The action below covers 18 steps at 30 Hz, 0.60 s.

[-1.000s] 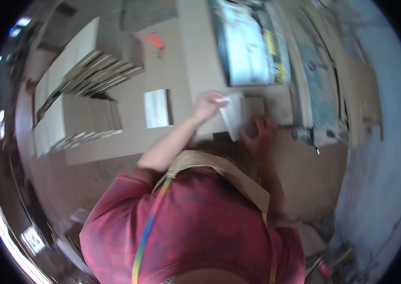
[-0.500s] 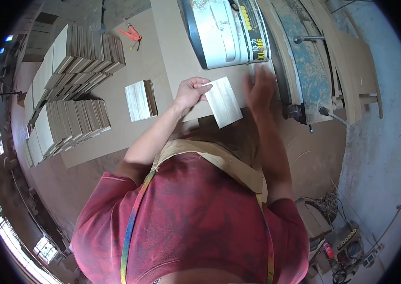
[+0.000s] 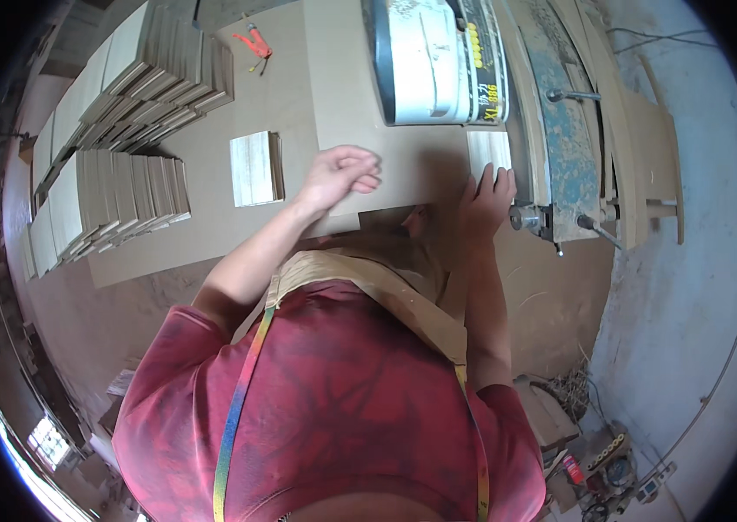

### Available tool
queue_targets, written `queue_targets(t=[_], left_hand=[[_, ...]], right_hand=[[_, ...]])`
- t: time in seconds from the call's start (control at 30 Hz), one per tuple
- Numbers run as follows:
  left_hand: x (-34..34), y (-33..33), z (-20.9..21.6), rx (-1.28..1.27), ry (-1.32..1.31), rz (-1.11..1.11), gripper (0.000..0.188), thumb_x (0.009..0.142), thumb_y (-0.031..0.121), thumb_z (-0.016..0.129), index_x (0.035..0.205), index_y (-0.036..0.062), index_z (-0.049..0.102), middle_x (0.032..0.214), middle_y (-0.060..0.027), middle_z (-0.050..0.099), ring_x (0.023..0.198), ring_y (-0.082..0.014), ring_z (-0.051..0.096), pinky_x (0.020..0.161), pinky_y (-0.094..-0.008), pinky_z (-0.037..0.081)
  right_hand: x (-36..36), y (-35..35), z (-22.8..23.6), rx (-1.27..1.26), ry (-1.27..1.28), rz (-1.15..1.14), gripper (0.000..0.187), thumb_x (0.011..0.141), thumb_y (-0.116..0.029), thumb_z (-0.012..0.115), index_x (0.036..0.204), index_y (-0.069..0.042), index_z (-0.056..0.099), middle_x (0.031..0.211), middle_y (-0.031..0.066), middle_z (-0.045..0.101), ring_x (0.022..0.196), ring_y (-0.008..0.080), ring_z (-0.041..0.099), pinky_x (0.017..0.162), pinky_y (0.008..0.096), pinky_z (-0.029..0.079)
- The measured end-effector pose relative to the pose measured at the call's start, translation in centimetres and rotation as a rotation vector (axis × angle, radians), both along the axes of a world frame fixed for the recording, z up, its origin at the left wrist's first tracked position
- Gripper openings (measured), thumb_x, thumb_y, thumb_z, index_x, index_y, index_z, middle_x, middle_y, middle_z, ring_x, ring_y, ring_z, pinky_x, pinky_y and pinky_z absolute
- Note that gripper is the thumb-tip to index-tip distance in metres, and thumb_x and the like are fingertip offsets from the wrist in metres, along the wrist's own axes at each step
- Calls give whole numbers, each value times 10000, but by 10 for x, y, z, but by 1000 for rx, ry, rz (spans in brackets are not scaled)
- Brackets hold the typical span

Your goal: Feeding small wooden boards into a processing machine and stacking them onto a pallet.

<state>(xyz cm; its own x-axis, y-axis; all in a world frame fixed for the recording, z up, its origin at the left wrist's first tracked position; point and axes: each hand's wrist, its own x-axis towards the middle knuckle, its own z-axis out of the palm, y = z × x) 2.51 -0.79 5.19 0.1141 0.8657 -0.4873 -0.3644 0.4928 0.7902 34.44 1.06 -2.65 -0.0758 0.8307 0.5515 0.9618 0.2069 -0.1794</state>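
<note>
A small pale wooden board [image 3: 488, 150] lies flat on the machine table, just under the white and dark machine housing [image 3: 434, 57]. My right hand [image 3: 483, 202] rests flat behind the board, fingertips touching its near edge. My left hand [image 3: 340, 172] hovers over the brown table surface [image 3: 360, 130] with its fingers loosely curled and nothing in it. A short stack of similar pale boards [image 3: 255, 168] sits to the left of that hand.
Several long rows of stacked boards [image 3: 116, 148] fill the left side of the table. Red-handled pliers [image 3: 253, 42] lie at the far edge. A blue worn metal fence [image 3: 565, 130] with levers runs along the right. Tools and clutter lie on the floor at lower right.
The board that both hands held up has been laid flat by the machine. My right hand now pushes it; my left hand has let go and drawn left.
</note>
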Motion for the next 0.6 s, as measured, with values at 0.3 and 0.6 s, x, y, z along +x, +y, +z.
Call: queue_targets(t=[0.3, 0.6], left_hand=[[-160, -64, -56, 72, 714, 779, 579, 960, 256, 872, 1357, -108, 657, 1059, -104, 737, 867, -124, 680, 784, -263, 592], [-123, -35, -126, -294, 582, 152, 761, 922, 592, 809, 1294, -68, 741, 931, -109, 716, 811, -187, 669, 716, -311, 550]], right_hand=[[-1, 63, 17, 113, 204, 87, 301, 986, -142, 769, 1249, 4, 752, 1214, 174, 720, 1078, 375, 646, 1008, 453, 526], [-203, 19, -5, -1329, 399, 510, 589, 1006, -466, 759, 1304, 38, 684, 1002, 110, 656, 850, 220, 602, 754, 369, 518]])
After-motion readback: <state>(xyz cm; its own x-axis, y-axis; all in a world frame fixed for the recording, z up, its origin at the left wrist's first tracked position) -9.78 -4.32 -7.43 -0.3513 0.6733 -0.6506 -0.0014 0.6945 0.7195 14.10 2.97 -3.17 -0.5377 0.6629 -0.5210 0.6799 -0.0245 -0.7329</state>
